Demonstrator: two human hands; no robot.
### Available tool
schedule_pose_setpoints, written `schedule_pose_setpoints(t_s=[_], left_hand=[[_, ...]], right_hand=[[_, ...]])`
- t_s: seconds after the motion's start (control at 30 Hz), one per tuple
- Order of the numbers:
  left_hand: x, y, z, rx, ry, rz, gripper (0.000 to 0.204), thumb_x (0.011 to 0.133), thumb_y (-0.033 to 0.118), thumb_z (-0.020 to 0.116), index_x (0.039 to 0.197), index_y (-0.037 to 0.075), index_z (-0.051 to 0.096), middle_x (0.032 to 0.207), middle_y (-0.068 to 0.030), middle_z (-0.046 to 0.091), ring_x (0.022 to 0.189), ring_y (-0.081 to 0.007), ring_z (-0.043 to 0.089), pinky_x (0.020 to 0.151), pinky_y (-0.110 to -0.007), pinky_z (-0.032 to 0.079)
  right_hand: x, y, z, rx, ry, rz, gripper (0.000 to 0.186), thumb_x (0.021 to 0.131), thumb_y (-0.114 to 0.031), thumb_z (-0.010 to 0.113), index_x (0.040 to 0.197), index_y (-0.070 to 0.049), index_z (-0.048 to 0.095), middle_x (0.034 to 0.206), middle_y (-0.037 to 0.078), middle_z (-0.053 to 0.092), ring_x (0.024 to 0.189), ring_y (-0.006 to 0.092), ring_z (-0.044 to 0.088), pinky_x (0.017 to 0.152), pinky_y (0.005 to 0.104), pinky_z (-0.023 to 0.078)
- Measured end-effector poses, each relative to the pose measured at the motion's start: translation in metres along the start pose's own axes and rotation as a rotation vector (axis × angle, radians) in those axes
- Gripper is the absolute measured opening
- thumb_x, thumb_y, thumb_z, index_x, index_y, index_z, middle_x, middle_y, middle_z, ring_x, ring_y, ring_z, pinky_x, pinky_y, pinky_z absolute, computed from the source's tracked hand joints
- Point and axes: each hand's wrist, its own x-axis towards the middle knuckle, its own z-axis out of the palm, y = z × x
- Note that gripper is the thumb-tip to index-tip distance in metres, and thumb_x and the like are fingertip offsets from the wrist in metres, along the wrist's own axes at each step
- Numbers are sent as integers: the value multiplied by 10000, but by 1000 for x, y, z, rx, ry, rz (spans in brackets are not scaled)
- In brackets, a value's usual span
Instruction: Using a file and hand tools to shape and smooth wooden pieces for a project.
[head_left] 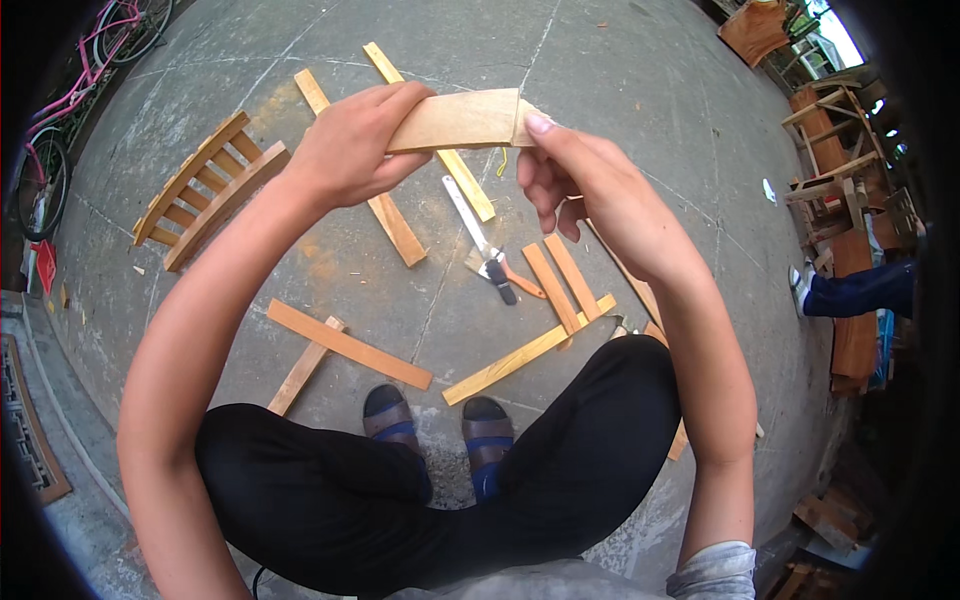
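My left hand (pixel 362 145) is wrapped round the left part of a short, pale wooden board (pixel 460 119), raised in front of me above the floor. At the board's right end my right hand (pixel 590 180) pinches a narrow stepped section with the thumb; its other fingers curl loosely below. Whether that section is a separate piece or part of the board, I cannot tell. Below the hands, a white-handled tool (pixel 464 213) lies on the concrete beside a tool with an orange handle (pixel 524 282) and a dark part.
A slatted wooden frame (pixel 210 192) lies at the left. Loose strips, including a reddish strip (pixel 350 344) and a yellowish strip (pixel 530 350), lie round my feet. Wooden furniture parts (pixel 835 140) are piled at the right, near another person's leg (pixel 860 291). A pink bicycle (pixel 75 100) stands far left.
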Motion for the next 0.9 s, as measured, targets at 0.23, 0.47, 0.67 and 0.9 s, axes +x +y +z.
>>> schedule_pose_setpoints(t_s=[0.23,0.47,0.67,0.9], left_hand=[[-15,16,2,-105,54,-40,465,836,186,721,1269,66,603,1095,-177,698,1019,-390,686,875,-459,545],[-23,11,11,-126,126,18,479,801,176,721,1250,53,608,1071,-182,702,985,-396,695,848,-454,552],[-37,11,24,-193,136,34,463,784,168,710,1220,48,612,1015,-183,703,940,-395,698,814,-448,554],[-47,18,35,-340,127,-2,402,756,140,668,1140,47,595,934,-186,674,887,-411,687,773,-458,537]], right_hand=[[-16,-15,17,92,82,27,424,1085,-441,505,840,-100,565,714,-68,450,612,57,376,567,240,350],[-19,-7,33,113,115,-53,425,1118,-383,454,839,-76,544,707,-70,427,606,32,335,537,243,300],[-26,5,40,227,11,-45,412,1140,-363,421,852,-82,512,689,-82,372,570,22,295,503,237,248],[-24,11,44,337,-72,-29,415,1147,-371,413,854,-91,505,647,-91,353,524,18,262,483,239,225]])
